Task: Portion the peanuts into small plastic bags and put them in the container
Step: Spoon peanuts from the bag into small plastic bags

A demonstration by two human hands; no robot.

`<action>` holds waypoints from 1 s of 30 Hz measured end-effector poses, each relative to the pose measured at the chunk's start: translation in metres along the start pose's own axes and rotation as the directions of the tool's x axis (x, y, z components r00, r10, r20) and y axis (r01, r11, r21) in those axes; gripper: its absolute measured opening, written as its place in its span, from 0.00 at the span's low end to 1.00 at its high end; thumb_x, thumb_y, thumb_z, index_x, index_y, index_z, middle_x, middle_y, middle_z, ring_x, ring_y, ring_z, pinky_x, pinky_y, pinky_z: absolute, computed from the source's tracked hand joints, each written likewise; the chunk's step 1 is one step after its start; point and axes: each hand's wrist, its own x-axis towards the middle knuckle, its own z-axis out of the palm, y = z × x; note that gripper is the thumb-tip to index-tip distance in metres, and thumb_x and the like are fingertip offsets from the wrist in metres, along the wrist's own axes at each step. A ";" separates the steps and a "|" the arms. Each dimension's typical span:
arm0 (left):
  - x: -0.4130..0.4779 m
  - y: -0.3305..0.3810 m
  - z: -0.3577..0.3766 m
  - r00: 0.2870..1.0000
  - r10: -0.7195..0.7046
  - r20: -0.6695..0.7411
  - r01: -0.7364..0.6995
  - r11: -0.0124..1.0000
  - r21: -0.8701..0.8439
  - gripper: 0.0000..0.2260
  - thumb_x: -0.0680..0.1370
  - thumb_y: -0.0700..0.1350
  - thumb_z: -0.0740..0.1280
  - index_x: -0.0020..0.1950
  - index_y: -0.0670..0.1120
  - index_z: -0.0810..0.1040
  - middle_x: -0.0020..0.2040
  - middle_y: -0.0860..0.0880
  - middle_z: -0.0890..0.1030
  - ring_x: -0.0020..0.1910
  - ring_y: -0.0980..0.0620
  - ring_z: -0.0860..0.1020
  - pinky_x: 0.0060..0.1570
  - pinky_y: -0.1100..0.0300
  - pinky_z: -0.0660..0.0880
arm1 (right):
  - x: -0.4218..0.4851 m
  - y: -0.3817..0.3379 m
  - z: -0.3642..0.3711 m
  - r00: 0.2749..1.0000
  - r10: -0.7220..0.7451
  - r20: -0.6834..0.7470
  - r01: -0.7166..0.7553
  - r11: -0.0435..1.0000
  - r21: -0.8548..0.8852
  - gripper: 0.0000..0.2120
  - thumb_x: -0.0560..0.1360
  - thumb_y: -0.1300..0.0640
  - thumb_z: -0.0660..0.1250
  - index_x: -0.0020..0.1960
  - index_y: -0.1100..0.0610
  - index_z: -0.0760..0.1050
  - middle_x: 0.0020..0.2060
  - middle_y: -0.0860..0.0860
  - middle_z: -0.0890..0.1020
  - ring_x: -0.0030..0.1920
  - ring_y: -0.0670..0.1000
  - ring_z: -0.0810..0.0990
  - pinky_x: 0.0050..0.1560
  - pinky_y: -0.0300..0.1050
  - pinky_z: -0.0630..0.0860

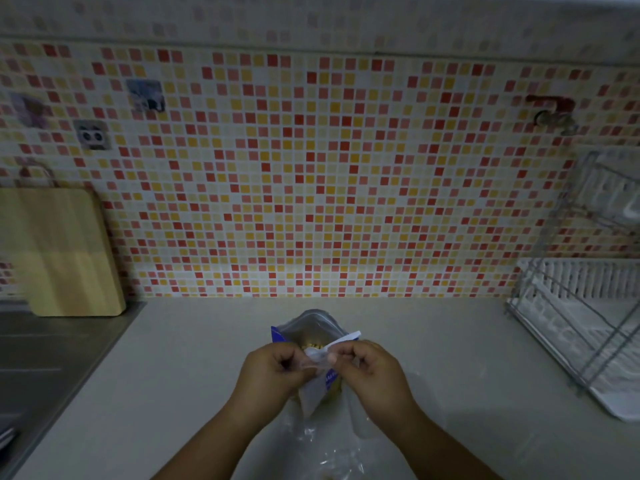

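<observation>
Peanuts (312, 347) are glimpsed as pale kernels inside the mouth of an opened blue-and-white foil-lined pouch (313, 325), which is set on the pale grey desk (194, 362) directly behind the hands. A small clear plastic bag (317, 362) is pinched at its rim by the curled fingers and thumb of the left hand (273, 370) on one side and of the right hand (369, 368) on the other. The two hands are held close together just in front of the pouch mouth. The step in hand is judged to be the opening of this bag ahead of filling; no peanuts can be made out inside it. For the next move, the two film layers would need to be drawn apart and kept spread, and the kernels tipped or scooped across without the thin film being let slip. A loose heap of further clear plastic bags (332, 448) is seen on the desk between the forearms. No container can be made out. Farther out, a light wooden cutting board (65, 251) is leaned against the red, orange and white mosaic-tiled wall (311, 168) at the left, beside a steel sink surround (41, 358), and a wire dish rack with a white tray (588, 323) is stood at the right.
</observation>
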 end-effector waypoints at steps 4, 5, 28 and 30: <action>0.001 0.002 0.004 0.994 0.103 -0.024 -0.100 0.989 0.109 0.16 0.64 0.42 0.79 0.27 0.50 0.72 0.27 0.59 0.77 0.28 0.61 0.73 0.28 0.71 0.68 | 0.002 -0.003 0.002 0.990 0.138 0.029 -0.140 0.986 0.091 0.03 0.74 0.58 0.69 0.45 0.51 0.81 0.41 0.46 0.83 0.45 0.45 0.82 0.43 0.31 0.76; 0.001 0.004 0.004 0.991 0.130 -0.015 -0.127 0.982 0.140 0.16 0.64 0.43 0.79 0.27 0.51 0.71 0.28 0.58 0.77 0.30 0.61 0.74 0.29 0.71 0.68 | 0.002 -0.004 0.003 0.987 0.156 0.029 -0.158 0.986 0.053 0.04 0.74 0.59 0.69 0.46 0.52 0.81 0.40 0.46 0.83 0.44 0.45 0.81 0.43 0.31 0.76; 0.024 0.024 -0.023 0.953 0.210 0.221 -0.258 0.941 0.219 0.18 0.63 0.48 0.79 0.49 0.61 0.78 0.49 0.57 0.82 0.50 0.64 0.77 0.46 0.74 0.72 | 0.029 -0.034 -0.005 0.989 -0.011 0.147 0.038 0.982 -0.185 0.06 0.70 0.56 0.72 0.44 0.47 0.84 0.36 0.41 0.82 0.38 0.35 0.80 0.40 0.26 0.73; 0.027 0.024 -0.024 0.954 0.179 0.241 -0.232 0.949 0.214 0.17 0.63 0.48 0.79 0.49 0.58 0.79 0.47 0.57 0.82 0.48 0.62 0.79 0.46 0.69 0.75 | 0.032 -0.036 -0.006 0.982 0.026 0.188 -0.007 0.994 -0.105 0.06 0.69 0.53 0.73 0.46 0.48 0.84 0.40 0.44 0.85 0.42 0.37 0.82 0.46 0.30 0.77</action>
